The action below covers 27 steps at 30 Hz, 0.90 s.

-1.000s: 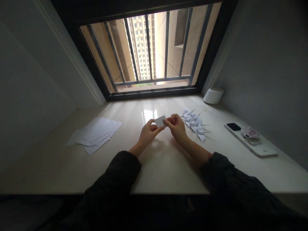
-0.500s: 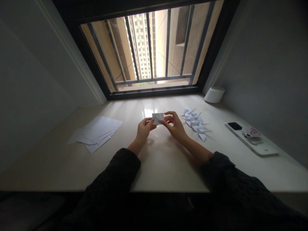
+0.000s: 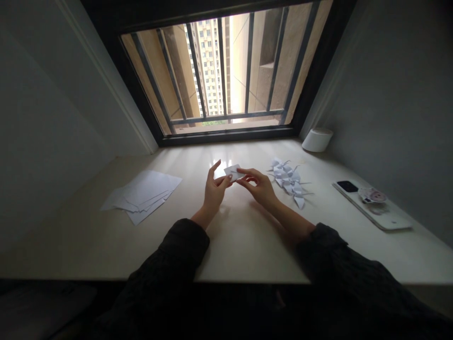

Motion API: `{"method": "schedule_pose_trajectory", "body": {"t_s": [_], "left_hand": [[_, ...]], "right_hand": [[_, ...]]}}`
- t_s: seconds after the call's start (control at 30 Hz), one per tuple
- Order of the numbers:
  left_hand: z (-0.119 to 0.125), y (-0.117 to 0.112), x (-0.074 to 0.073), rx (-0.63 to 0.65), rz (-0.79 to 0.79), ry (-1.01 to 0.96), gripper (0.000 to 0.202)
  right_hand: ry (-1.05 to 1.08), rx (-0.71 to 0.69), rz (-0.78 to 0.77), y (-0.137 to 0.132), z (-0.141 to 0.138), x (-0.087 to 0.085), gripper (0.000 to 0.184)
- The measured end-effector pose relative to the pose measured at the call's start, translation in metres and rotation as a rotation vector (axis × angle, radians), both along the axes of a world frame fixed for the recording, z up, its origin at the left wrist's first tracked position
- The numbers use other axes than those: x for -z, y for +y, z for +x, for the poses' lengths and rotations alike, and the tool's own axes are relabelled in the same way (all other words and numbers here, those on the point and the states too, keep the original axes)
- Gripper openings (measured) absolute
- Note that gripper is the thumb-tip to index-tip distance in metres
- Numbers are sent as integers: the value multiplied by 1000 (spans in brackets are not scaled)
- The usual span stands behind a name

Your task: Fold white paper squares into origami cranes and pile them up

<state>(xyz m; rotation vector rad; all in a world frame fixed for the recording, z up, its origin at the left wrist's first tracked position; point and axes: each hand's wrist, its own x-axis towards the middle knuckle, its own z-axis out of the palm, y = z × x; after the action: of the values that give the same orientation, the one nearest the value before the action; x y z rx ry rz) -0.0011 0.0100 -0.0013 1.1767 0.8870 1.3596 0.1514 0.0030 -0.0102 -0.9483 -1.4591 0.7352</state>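
A small folded white paper (image 3: 233,171) is held above the pale counter (image 3: 240,236) between both hands. My left hand (image 3: 214,191) pinches its left edge with thumb and a lower finger, while the index finger points up and away. My right hand (image 3: 259,185) grips the paper's right side with fingers curled round it. Both arms wear dark sleeves.
A loose stack of white sheets (image 3: 141,196) lies to the left. A heap of folded white paper cranes (image 3: 288,181) sits just right of my right hand. Further right lie a white phone (image 3: 371,205) and a white round container (image 3: 317,139). A barred window (image 3: 226,71) is ahead.
The hands have moved slightly away from me and turned the paper flatter. My left index finger has lifted off the paper and now points up.
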Motion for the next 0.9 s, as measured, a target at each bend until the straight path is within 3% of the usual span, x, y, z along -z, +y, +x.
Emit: {"method": "schedule_pose_trajectory", "body": {"t_s": [0.23,0.4,0.9], "left_hand": [[-7,6,-3,140,97,56,50],[-11,7,-7,204,87,48,56],[-13,5,-7,61,213,261,54]], "right_hand": [[146,-35,-95,2,2,0,39],[212,-37,-152,1,2,-1,41],[273,-58,-235,-2,2,-5,42]]}}
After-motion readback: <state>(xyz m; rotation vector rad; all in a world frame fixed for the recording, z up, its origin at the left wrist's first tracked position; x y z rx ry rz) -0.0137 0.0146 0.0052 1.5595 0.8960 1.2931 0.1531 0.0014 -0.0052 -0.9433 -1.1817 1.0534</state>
